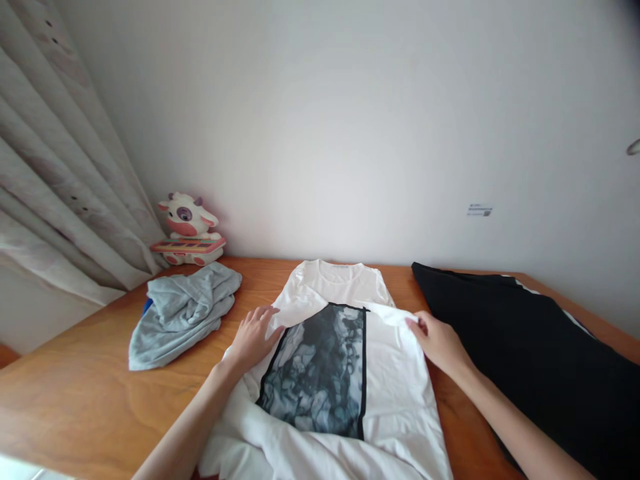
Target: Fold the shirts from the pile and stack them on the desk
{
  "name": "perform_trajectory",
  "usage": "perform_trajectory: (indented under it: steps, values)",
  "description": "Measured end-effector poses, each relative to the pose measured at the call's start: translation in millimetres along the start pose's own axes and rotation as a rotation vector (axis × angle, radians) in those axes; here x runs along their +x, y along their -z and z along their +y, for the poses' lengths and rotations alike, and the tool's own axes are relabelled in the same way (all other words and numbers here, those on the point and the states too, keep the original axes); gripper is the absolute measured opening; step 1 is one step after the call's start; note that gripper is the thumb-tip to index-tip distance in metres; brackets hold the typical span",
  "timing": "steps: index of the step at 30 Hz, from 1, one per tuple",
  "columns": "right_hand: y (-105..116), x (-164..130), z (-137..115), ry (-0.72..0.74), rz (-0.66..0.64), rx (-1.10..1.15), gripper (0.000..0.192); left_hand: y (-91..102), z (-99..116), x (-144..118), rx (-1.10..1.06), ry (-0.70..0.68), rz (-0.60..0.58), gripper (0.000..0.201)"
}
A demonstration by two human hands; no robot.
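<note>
A white shirt (400,380) with a black-framed grey marbled print lies front up on the wooden table, its neckline toward the wall and its lower part bunched near me. Its sleeves are folded inward across the chest. My left hand (254,337) rests on the shirt's left edge, fingers stretched out and apart. At the right edge my right hand (440,340) pinches the white fabric of the folded-in sleeve between thumb and fingers.
A crumpled grey garment (187,317) lies on the left, with a cow-shaped toy keyboard (189,230) behind it. Black folded clothing (525,340) covers the table's right side. A wall borders the wooden table (100,387) at the back; a curtain (55,147) hangs at left.
</note>
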State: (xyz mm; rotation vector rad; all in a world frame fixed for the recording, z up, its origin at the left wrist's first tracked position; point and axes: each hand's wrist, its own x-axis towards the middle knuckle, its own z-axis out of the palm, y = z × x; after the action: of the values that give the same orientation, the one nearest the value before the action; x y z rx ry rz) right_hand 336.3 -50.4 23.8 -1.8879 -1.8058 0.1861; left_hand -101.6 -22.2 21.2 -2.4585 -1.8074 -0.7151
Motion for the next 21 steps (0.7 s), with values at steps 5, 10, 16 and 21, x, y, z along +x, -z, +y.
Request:
perform_trajectory:
  steps: [5,10,16,21]
  values:
    - [31.7,-3.1,12.6,-0.054,-0.003,0.091,0.041,52.4,10.6,-15.2,-0.202,-0.087,-0.383,0.039]
    - [39.4,-82.2,-19.3,0.095,-0.727,0.187,0.062,82.9,3.4,-35.2,-0.258,-0.188,-0.759,0.07]
    - [33.9,-114.1,-40.5,0.188,-0.688,0.114,0.009,80.4,-0.1,-40.7,-0.183,-0.137,-0.733,0.04]
    - [50.5,-94.3,-38.7,0.279,-0.382,-0.006,0.017,84.8,17.3,-34.4,-0.268,-0.123,-0.585,0.024]
